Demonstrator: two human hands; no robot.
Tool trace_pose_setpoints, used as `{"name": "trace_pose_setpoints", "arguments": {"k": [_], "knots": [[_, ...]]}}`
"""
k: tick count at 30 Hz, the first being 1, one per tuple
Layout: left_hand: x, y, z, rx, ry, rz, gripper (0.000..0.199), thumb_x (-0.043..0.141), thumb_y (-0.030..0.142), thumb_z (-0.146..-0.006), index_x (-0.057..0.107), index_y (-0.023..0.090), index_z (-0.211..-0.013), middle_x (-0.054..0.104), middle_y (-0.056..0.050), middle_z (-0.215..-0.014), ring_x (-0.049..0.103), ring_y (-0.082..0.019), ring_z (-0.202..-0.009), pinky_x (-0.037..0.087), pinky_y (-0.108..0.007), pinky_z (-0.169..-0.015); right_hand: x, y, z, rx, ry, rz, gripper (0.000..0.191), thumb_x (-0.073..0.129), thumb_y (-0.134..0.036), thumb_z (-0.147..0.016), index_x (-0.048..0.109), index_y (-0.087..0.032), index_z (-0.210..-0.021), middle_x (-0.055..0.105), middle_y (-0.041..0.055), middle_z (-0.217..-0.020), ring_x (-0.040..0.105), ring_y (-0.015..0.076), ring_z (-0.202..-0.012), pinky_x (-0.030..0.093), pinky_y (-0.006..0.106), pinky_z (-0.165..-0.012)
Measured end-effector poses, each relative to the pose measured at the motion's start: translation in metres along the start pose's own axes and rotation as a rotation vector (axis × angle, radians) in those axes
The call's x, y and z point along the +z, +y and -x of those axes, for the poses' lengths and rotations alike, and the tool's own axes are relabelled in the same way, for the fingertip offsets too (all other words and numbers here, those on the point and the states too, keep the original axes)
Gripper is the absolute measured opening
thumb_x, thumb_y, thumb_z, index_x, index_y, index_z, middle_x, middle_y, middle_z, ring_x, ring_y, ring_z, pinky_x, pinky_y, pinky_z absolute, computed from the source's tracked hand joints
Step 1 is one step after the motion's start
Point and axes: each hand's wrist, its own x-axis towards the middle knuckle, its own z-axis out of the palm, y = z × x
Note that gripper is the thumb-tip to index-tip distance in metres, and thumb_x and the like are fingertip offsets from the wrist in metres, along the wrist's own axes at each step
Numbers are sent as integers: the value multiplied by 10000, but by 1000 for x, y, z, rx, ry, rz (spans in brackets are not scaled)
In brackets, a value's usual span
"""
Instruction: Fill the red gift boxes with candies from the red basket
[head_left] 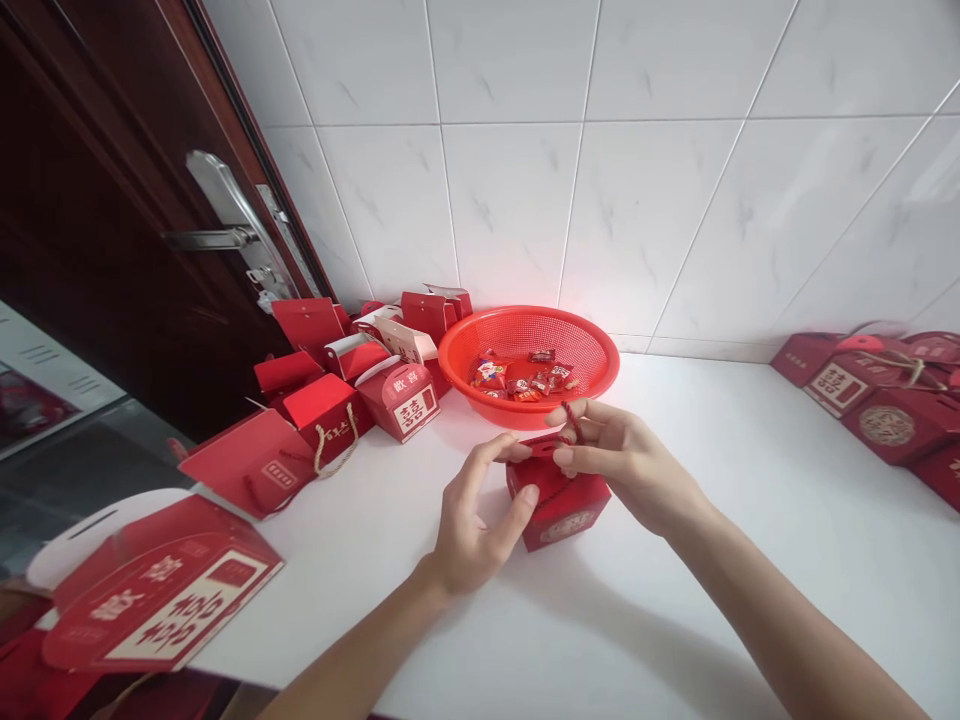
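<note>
A small red gift box [568, 512] with a round pale emblem stands on the white table in front of me. My left hand [480, 525] holds its left side, thumb against the front and fingers at the top edge. A dark red cord [571, 422] rises from the top of the box. Its upper part is pinched between the thumb and fingers of my right hand [630, 460]. Part of the box top is hidden behind my fingers.
Just behind the box sits a red plastic basket [600, 350] with several wrapped candies [525, 380]. Red boxes [409, 405], some with lids up, crowd the left side; more boxes [885, 420] stand at the right. A tiled wall [510, 210] closes the back, beside a dark door [97, 180].
</note>
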Motion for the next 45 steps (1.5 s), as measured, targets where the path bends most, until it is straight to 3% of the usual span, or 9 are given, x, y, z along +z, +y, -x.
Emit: {"name": "trace_pose_setpoints", "arguments": {"k": [5, 9, 13, 18, 21, 24, 31, 38, 45], "knots": [[-7, -3, -4, -31, -17, 89, 436, 626, 308, -914, 542, 249, -1338, 593, -109, -1325, 552, -297, -1272, 421, -485, -1115, -10, -14, 5, -23, -73, 49, 263, 829, -241, -714, 645, -198, -896, 574, -19, -779, 516, 109, -647, 434, 239, -584], [-14, -1, -9, -92, -288, 270, 677, 697, 418, -853, 448, 277, -1467, 474, -114, -1522, 408, -342, -1444, 307, -533, -1213, -23, -19, 7, -28, -269, 67, 264, 790, -152, -705, 660, -195, -931, 550, -24, -781, 475, 88, -613, 415, 228, -556], [-11, 6, -13, -73, -490, 331, 695, 739, 415, -827, 480, 296, -1460, 467, -122, -1527, 439, -355, -1427, 356, -537, -1190, -27, -22, 11, -54, -356, 162, 317, 697, -39, -662, 644, -194, -933, 562, -27, -791, 447, 80, -602, 412, 230, -554], [-3, 5, -11, -9, -486, 229, 641, 815, 384, -753, 575, 291, -1341, 532, -121, -1421, 549, -348, -1304, 444, -514, -1113, -22, -26, 17, -171, -307, 593, 324, 558, 2, -693, 648, -202, -928, 627, 4, -851, 518, 131, -707, 468, 275, -654], [-2, -2, -7, -45, -458, 45, 717, 858, 420, -704, 568, 270, -1342, 515, -146, -1406, 521, -369, -1309, 445, -536, -1101, -22, -28, 20, -260, -183, 955, 312, 513, 7, -737, 650, -209, -915, 642, 13, -822, 556, 167, -746, 472, 305, -673], [-3, -7, -5, -98, -453, -82, 751, 859, 466, -688, 570, 251, -1347, 494, -155, -1415, 492, -381, -1323, 432, -555, -1108, -23, -30, 21, -301, -121, 1096, 236, 506, -36, -815, 653, -208, -882, 669, 26, -822, 580, 179, -743, 474, 315, -660], [-5, -1, -10, -117, -495, -24, 658, 783, 395, -736, 546, 257, -1333, 514, -110, -1387, 491, -338, -1305, 419, -516, -1112, -20, -28, 16, -199, -180, 694, 151, 573, -94, -844, 645, -199, -926, 677, 10, -808, 619, 153, -747, 526, 295, -722], [-5, 1, -10, -137, -484, 177, 840, 820, 413, -714, 427, 254, -1439, 469, -109, -1457, 456, -340, -1356, 389, -490, -1144, -20, -25, 10, -108, -74, 265, 194, 700, -135, -789, 660, -193, -970, 656, -8, -756, 587, 122, -655, 502, 255, -611], [-4, -3, -6, -113, -435, 208, 925, 817, 400, -763, 297, 318, -1523, 423, -93, -1546, 384, -345, -1437, 329, -509, -1190, -39, -48, 16, -208, 149, 54, 177, 752, -145, -733, 706, -195, -896, 632, -21, -662, 544, 98, -539, 420, 233, -504]]}}
